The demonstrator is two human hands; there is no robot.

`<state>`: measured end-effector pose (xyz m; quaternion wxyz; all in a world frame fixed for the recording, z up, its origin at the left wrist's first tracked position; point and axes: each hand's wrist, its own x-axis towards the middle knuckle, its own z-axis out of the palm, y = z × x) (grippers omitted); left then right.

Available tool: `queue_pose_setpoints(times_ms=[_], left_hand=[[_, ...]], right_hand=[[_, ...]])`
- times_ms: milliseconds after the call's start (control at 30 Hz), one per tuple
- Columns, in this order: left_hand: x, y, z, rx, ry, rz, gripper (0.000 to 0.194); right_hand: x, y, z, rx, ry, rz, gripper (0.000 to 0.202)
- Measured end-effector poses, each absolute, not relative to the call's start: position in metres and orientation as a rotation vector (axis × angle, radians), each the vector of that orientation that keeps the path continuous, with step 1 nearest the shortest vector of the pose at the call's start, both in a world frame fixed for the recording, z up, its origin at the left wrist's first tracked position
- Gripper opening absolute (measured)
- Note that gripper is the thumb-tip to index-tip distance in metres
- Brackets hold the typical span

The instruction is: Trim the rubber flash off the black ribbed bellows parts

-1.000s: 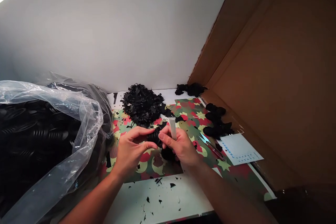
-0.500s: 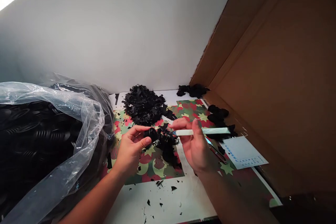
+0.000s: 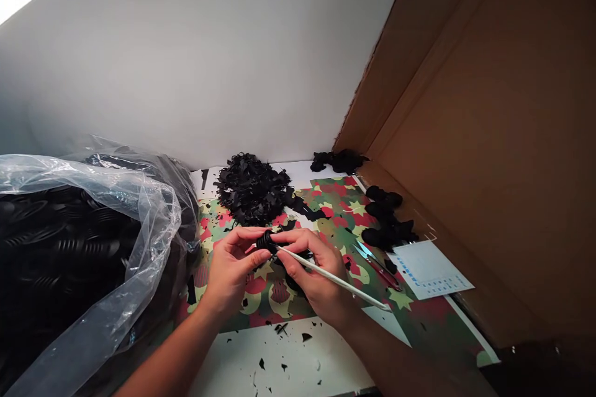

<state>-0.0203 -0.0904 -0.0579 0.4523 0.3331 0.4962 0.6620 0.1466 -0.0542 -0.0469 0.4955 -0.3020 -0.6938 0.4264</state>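
My left hand point(image 3: 228, 270) is closed around a small black ribbed piece point(image 3: 264, 243), rubber-like in look, pinched between thumb and fingers. Between the thumb and fingers of my right hand point(image 3: 323, 279) is a slim white stick-like tool point(image 3: 339, 283). Its near end slants down to the right, while its far end meets the ribbed piece; the tip itself is hidden there. Both hands are close together, right fingertips at the piece's edge. Behind them rises a heap of thin black scraps point(image 3: 251, 189). More dark scraps lie partly covered under my right hand.
A clear plastic bag point(image 3: 161, 217) full of black ribbed pieces point(image 3: 60, 236) stands left. Red-handled snips point(image 3: 382, 270) and a white card point(image 3: 433, 268) lie right, near dark clumps point(image 3: 384, 232). A cardboard wall point(image 3: 488, 136) bounds the right side. Patterned paper point(image 3: 274, 307) covers the table.
My right hand has moved left to the ribbed piece and swung the white tool from level to slanting, its tip now at the piece. The snips are more exposed.
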Motion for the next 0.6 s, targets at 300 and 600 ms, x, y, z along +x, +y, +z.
queue_pose_setpoints(times_ms=[300, 600], left_hand=[[-0.022, -0.091, -0.061, 0.994, 1.307, 1.671, 0.025], [-0.01, -0.098, -0.053, 1.134, 1.242, 1.756, 0.018]], right_hand=[[0.141, -0.057, -0.052, -0.696, -1.785, 0.771, 0.014], [0.141, -0.034, -0.062, -0.861, -1.826, 0.303, 0.017]])
